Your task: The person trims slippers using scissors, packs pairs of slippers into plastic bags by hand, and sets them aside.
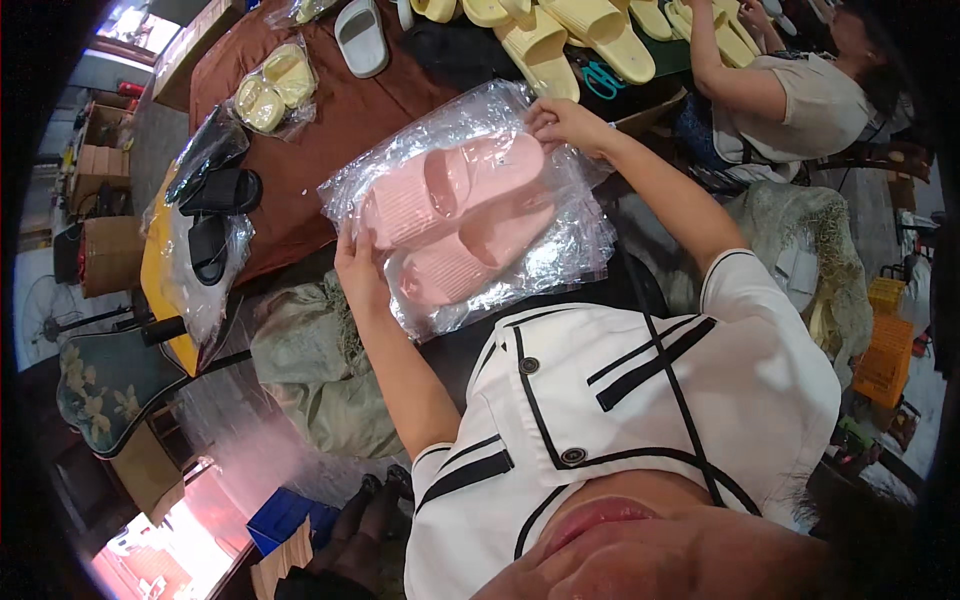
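In front of me, a pair of pink slippers (470,190) lies side by side in shiny clear plastic, toes to the left. Several layers of clear plastic bag (555,250) spread under and around them. My left hand (358,258) grips the bag at its left edge, by the slippers' toe ends, with its fingers partly hidden. At the far right corner my right hand (562,125) pinches the plastic bag's edge, close to the heel of the upper slipper.
Yellow slippers (545,55) and a light grey slipper (362,38) lie along the far side. A bagged yellow pair (275,90) rests on the brown cloth (290,180). Black slippers (215,195) sit at left. A co-worker (790,105) handles yellow slippers at far right.
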`<act>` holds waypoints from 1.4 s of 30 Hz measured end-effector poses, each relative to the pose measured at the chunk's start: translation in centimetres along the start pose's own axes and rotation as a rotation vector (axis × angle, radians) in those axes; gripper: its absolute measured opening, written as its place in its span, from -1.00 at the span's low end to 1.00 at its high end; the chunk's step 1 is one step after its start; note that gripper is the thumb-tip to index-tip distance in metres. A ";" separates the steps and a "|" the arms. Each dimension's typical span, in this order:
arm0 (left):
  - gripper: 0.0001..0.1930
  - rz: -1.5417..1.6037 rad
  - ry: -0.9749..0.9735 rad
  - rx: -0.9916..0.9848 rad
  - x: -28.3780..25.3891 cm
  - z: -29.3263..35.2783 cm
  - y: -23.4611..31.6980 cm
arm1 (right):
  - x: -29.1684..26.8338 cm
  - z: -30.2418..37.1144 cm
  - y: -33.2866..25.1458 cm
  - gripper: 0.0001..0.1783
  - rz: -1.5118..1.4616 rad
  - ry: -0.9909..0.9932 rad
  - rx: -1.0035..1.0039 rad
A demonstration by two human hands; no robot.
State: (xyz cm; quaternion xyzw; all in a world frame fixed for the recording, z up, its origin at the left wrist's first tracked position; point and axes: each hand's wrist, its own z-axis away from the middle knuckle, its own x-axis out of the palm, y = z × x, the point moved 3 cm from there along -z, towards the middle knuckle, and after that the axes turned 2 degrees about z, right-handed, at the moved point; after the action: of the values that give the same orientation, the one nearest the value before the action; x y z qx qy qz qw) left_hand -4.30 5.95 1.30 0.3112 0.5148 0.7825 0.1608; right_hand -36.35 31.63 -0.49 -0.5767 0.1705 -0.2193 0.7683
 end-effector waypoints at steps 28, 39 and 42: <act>-0.53 -0.691 0.184 0.269 -2.4 -4.7 -4.8 | 5.5 3.1 0.3 -0.33 0.378 -0.268 -0.195; -0.53 -0.840 0.184 0.416 -2.5 -3.5 -4.7 | -1.9 7.6 -2.2 -0.50 0.145 0.068 -0.143; -0.53 -0.823 0.142 0.416 -1.1 -3.0 -3.9 | -6.2 10.5 -3.6 -0.49 0.180 0.195 -0.193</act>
State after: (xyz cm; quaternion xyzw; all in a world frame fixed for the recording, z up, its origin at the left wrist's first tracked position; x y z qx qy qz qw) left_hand -5.67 4.83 -3.44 0.0524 0.7513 0.5529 0.3564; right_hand -36.69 42.57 5.95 -0.6063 0.3157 -0.1871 0.7055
